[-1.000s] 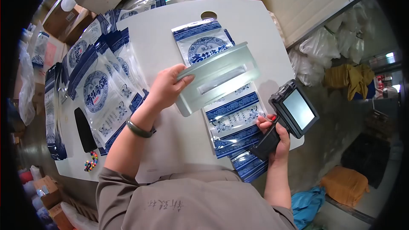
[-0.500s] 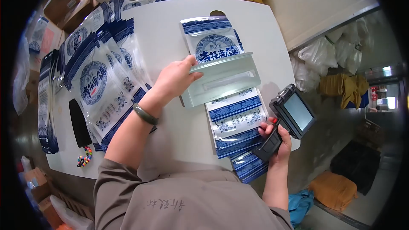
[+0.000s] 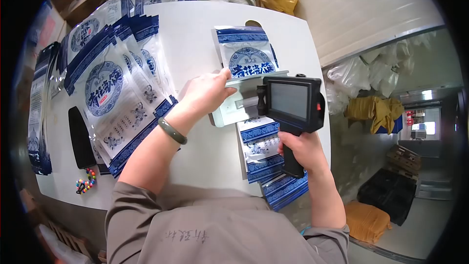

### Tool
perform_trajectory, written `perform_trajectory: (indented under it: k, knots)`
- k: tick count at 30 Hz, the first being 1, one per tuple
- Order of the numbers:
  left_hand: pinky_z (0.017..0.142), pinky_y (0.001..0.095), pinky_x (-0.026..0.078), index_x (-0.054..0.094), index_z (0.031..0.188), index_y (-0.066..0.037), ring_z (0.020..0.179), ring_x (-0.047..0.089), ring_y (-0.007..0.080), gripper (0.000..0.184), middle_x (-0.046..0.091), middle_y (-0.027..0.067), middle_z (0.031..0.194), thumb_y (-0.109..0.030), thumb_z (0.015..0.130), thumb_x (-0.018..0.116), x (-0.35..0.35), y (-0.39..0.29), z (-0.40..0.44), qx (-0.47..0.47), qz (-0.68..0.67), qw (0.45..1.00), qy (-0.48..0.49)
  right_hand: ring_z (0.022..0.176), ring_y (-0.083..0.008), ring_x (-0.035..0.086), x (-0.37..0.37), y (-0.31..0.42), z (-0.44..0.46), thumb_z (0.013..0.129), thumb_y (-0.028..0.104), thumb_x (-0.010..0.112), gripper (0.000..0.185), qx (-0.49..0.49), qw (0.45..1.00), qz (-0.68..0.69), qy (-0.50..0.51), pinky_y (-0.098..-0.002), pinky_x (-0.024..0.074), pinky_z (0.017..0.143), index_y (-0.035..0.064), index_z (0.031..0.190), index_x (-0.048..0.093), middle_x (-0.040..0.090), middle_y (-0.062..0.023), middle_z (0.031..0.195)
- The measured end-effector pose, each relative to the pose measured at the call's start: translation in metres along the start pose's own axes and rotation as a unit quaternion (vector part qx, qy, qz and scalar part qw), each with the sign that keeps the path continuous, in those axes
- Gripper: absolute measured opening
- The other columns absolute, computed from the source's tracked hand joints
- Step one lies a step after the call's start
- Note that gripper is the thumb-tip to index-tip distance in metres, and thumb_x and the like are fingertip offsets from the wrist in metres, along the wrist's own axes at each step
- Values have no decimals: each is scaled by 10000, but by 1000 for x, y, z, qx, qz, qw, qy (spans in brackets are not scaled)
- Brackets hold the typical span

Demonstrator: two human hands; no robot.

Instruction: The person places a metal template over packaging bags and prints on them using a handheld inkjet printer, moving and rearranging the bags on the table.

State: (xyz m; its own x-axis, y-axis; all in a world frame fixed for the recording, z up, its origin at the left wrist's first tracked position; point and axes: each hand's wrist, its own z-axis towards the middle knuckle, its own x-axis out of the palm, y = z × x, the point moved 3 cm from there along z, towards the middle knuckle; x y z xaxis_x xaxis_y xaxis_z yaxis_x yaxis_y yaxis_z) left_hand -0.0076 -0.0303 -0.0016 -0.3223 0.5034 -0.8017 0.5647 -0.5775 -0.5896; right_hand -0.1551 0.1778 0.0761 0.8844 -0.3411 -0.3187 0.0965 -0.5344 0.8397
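Note:
My left hand [image 3: 205, 93] pinches the left edge of a translucent plastic guide plate [image 3: 225, 116] with a slot in it. The plate lies across a blue-and-white printed pouch [image 3: 246, 51]. In my right hand [image 3: 308, 150] is a black handheld inkjet printer [image 3: 289, 100], gripped by its handle, its grey screen facing up. The printer hangs over the plate's right half and hides part of it; whether the two touch I cannot tell. Closer to me, more overlapping pouches [image 3: 264, 149] fan out below the plate.
A large pile of similar pouches [image 3: 105, 88] covers the left side of the white table [image 3: 195, 34]. A black elongated object [image 3: 81, 137] with a colourful bead string [image 3: 86, 181] lies near the left edge. White plastic bags [image 3: 361, 73] and an orange sack [image 3: 367, 221] are off to the right.
My right hand has brought the printer up and left from beside the table's right edge to over the plate, turning its screen upright. My left hand keeps its hold on the plate.

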Motion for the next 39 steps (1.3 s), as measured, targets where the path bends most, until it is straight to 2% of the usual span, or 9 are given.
perform_trajectory:
  k: [5,15,21,25,26,30,33,37,39]
  knots:
    - [803,471,534,562,1152,-90,964,683,370,314,716,167,989,-327,960,637,6,6,-1,29,8,999,-21,572,-144,612,21,15,9,835,2,623,93,43,998,-37,13,-316,515,533,-43,911,596,613,-62,681]
    - [786,477,531,553,1129,-83,948,679,374,283,709,167,984,-293,960,635,7,7,-1,47,-16,998,-35,544,-161,615,18,17,29,869,66,674,136,100,984,-151,10,-312,519,505,-32,938,608,610,-73,668]
    - [803,476,535,577,1150,-90,950,683,382,314,705,187,960,-331,959,641,0,1,-2,5,-18,1000,-3,547,-198,645,-65,-18,35,874,161,687,202,117,990,-19,-75,-334,551,509,-10,959,623,637,-98,681]
    - [769,447,536,608,1110,-62,907,692,369,298,705,188,923,-299,945,679,0,5,-3,-3,-85,996,-41,702,-235,707,-83,-41,17,918,176,642,299,-2,973,184,-141,-334,593,661,-59,1101,619,702,-157,812]
    - [762,435,533,610,1101,-55,889,691,365,289,704,188,916,-282,940,688,-4,1,-6,-1,-101,994,-41,912,-275,713,-85,-49,13,936,167,603,356,-17,965,225,-135,-351,591,812,-98,1173,584,712,-199,899]
    - [739,397,524,610,1076,-38,827,683,345,259,700,186,893,-228,930,708,-17,-24,-41,34,-158,987,19,1219,-364,597,-70,-71,-17,936,174,584,389,-71,929,341,-125,-412,462,1081,-106,1206,564,713,-224,962]
    - [736,388,525,611,1066,-34,811,685,336,247,702,181,894,-213,929,710,-15,-47,-73,54,-153,985,65,1200,-372,606,-54,-79,-36,913,182,601,403,-97,913,395,-47,-444,444,1093,-93,1206,566,716,-222,961]
    - [728,392,525,629,1013,-21,816,695,325,253,700,177,870,-253,941,700,7,-55,-92,70,-165,981,70,1095,-357,650,-47,-102,-43,886,193,610,422,-109,939,319,-66,-485,455,1055,-77,1206,559,720,-202,926]
    - [716,398,523,653,981,-17,807,694,328,309,697,175,849,-324,950,682,1,-56,-81,7,-136,984,117,1057,-351,662,-44,-113,-41,888,203,608,432,-125,931,333,-79,-482,457,1048,-77,1213,556,719,-194,907]
